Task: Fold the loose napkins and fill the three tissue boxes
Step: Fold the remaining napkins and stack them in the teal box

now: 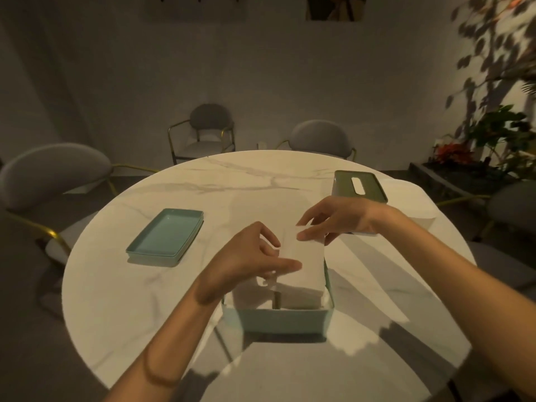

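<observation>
Over the open teal box (282, 320) near my edge of the round marble worktop (116, 300), both my hands hold a white napkin (304, 253). My left hand (249, 253) pinches its near left edge between thumb and curled fingers, and my right hand (333, 220) pinches its far corner with thumb and fingertips. That napkin lies on top of a stack of white napkins (298, 297) that already sits inside the box, reaching about to its rim. A thin upright post (277, 300) stands in the box at the near side of the stack.

To my left on the worktop, well apart from the box, lies a flat teal lid (166, 235), underside up. Beyond my right hand stands a green tissue box (359, 185), closed, with a white slot in its top. Just behind my right wrist a pile of loose white napkins (417, 211) rests on the worktop, beside the green box.

Grey chairs (320, 139) with gold frames stand around the worktop, and leafy plants (499, 132) fill the far right corner.
</observation>
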A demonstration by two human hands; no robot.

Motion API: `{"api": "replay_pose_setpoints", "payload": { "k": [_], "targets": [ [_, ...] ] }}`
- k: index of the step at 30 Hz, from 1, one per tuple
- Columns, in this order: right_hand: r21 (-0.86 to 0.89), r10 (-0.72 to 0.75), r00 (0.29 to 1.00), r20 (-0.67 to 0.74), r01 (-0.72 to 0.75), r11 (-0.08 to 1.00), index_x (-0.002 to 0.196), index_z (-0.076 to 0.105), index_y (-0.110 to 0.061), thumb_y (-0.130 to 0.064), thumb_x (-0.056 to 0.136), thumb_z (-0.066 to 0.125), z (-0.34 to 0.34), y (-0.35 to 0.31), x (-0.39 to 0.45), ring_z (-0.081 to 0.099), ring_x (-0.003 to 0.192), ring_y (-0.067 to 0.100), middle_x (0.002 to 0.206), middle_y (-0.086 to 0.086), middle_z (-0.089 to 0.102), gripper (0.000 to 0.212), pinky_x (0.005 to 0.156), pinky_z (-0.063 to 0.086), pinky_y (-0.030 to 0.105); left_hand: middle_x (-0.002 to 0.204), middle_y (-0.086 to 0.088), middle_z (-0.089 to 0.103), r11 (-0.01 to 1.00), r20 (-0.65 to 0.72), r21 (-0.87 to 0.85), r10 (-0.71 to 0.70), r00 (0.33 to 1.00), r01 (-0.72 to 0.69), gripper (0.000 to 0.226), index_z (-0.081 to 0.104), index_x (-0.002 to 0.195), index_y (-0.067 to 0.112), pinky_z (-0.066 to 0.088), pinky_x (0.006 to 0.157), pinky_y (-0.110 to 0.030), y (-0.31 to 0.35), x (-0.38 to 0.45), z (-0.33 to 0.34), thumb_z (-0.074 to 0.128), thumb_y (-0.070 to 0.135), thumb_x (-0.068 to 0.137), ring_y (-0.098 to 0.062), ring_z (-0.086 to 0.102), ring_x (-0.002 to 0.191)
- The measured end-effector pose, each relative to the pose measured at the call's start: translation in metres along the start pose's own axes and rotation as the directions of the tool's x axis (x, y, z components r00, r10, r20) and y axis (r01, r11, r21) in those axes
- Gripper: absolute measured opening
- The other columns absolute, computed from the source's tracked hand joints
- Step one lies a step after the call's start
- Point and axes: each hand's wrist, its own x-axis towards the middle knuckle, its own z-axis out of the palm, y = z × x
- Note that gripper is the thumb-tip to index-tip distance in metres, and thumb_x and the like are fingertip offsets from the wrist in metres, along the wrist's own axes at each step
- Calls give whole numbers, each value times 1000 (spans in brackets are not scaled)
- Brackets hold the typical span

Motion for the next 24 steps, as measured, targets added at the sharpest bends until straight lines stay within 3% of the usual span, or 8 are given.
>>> {"api": "replay_pose_setpoints", "payload": {
  "k": [2,4,8,12,17,20,22,24],
  "targets": [
    [-52,28,1000,-5,-28,998,122,70,-18,-42,84,78,9,3,2,70,92,16,103,-3,72,46,74,57,18,78,2,76,993,-23,112,32,999,-29,59,59,107,20,61,78,-38,-3,-3,9,96,40,66,-8,71,69],
    [-112,47,998,-30,-50,992,123,69,-18,-46,83,79,19,8,4,67,89,13,100,-6,68,50,71,53,18,79,6,73,964,-69,259,80,994,-60,61,56,105,24,58,76,-37,-8,-4,16,95,46,63,-8,68,76],
    [-209,106,986,-130,-132,969,123,65,-20,-58,77,79,34,20,5,57,104,16,116,-4,61,61,92,49,28,85,13,54,869,-136,482,201,970,-113,64,52,106,22,42,67,-28,-13,-7,24,91,55,66,-12,50,92],
    [-215,176,977,-122,-199,956,127,62,-17,-64,77,75,42,26,7,52,111,19,125,-1,58,70,100,45,34,82,15,46,851,-137,503,251,958,-151,61,50,101,21,35,67,-29,-25,-5,27,88,57,70,-13,42,94],
    [-23,223,973,-56,-224,974,127,62,-23,-63,73,77,30,23,2,56,114,21,125,0,61,69,97,49,32,86,11,54,894,-136,407,263,955,-188,59,53,103,24,37,63,-22,-22,-9,19,88,58,69,-3,44,89],
    [24,198,979,-57,-197,980,116,68,-30,-72,55,78,24,25,0,57,103,19,127,10,65,76,82,47,30,88,4,63,946,-228,276,234,945,-167,47,59,101,26,44,68,-29,-27,1,-7,82,58,75,-9,55,88],
    [51,175,982,-74,-172,984,115,68,-30,-72,54,76,21,25,-2,59,107,23,129,11,64,74,87,51,34,95,2,64,912,-369,402,238,898,-76,36,62,105,22,39,70,-30,-47,15,-33,78,48,86,-15,55,94],
    [71,157,982,-108,-150,986,117,68,-29,-69,60,75,20,24,-2,57,114,23,128,4,62,70,97,50,35,115,-6,64,774,-450,621,227,864,120,40,62,117,15,44,84,-34,-76,31,-57,74,43,92,-25,54,111]
  ]
}}
